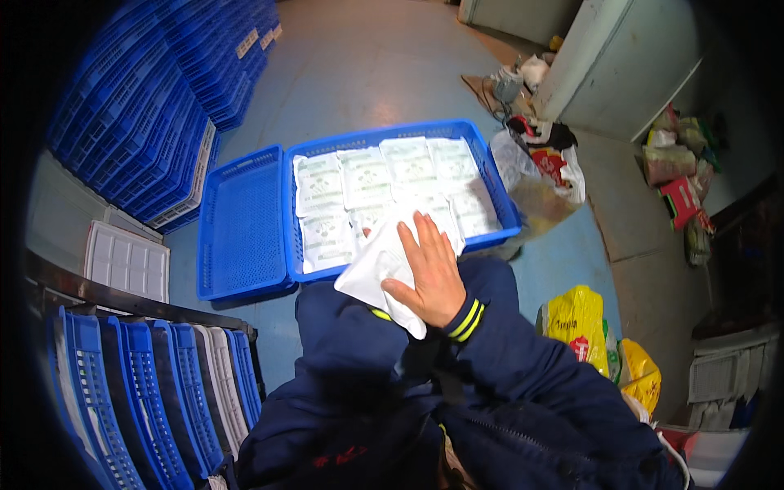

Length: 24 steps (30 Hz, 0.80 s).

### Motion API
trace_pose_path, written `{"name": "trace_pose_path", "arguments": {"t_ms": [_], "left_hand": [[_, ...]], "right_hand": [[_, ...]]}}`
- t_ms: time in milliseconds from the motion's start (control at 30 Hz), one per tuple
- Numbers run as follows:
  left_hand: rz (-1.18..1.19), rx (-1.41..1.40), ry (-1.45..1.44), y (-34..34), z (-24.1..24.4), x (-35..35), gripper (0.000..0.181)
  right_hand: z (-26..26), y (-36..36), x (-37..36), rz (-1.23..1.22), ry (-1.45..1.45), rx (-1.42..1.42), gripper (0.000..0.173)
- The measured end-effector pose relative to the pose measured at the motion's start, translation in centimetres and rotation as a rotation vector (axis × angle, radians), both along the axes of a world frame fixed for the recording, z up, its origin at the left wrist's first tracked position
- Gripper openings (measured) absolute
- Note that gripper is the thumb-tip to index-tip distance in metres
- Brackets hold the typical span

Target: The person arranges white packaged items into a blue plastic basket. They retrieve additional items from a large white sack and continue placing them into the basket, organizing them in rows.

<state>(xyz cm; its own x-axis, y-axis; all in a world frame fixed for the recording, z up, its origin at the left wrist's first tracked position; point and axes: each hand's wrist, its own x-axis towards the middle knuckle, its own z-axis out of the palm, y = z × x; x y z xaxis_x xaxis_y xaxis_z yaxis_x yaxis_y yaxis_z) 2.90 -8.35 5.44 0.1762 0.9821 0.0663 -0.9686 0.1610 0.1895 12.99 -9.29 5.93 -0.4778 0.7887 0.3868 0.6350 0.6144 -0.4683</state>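
Observation:
A white sealed packet point(392, 260) is between my two hands, over my lap and the near edge of a blue plastic crate point(293, 214). My right hand point(432, 275) lies flat on top of it, thumb spread to the side. Beneath it is my left hand point(366, 233), mostly hidden; only a fingertip shows at the packet's far-left edge. Inside the crate, similar white packets with printed fronts point(365, 177) lie face up in two rows. The packet in my hands covers part of the near row.
Left of the crate stands an empty blue crate point(242, 226). Tall stacks of blue crates point(141, 128) rise behind it, and a rack of crates point(153, 392) is at lower left. Plastic bags point(554, 159) sit by the crate's right side, with yellow bags point(576, 324) nearer me.

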Motion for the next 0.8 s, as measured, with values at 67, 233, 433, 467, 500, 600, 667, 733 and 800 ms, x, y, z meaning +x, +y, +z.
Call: {"name": "trace_pose_path", "arguments": {"t_ms": [67,233,433,467,500,600,667,733,800], "left_hand": [[0.002,0.005,0.015,0.8,0.2,0.1,0.075],[0.001,0.018,0.036,0.7,0.5,0.4,0.07],[0.255,0.121,0.413,3.0,1.9,0.3,0.066],[0.477,0.268,0.979,5.6,-1.1,2.3,0.057],[0.787,0.297,1.555,7.7,-2.4,4.0,0.049],[0.651,0.799,2.155,3.4,0.9,5.9,0.057],[0.524,1.11,1.965,0.3,1.2,7.9,0.052],[0.387,1.305,1.684,-0.9,1.4,6.2,0.043],[0.763,0.757,1.708,0.4,-2.0,3.7,0.037]], "right_hand": [[0.9,1.1,0.2,0.09,-0.052,0.003,0.076],[-0.3,2.3,0.2,0.257,0.108,-0.052,0.066],[-1.6,5.0,1.1,0.105,0.68,-0.175,0.054],[-3.6,5.7,1.1,0.128,0.888,-0.341,0.053],[-8.2,8.0,1.6,0.122,0.863,-0.281,0.051],[-5.9,6.6,0.8,0.403,1.411,-0.85,0.051],[-4.7,5.9,4.0,0.454,1.569,-0.984,0.051],[-3.5,5.3,5.9,0.512,1.67,-1.072,0.051],[-3.5,5.1,6.5,0.575,1.747,-1.126,0.051]]}}
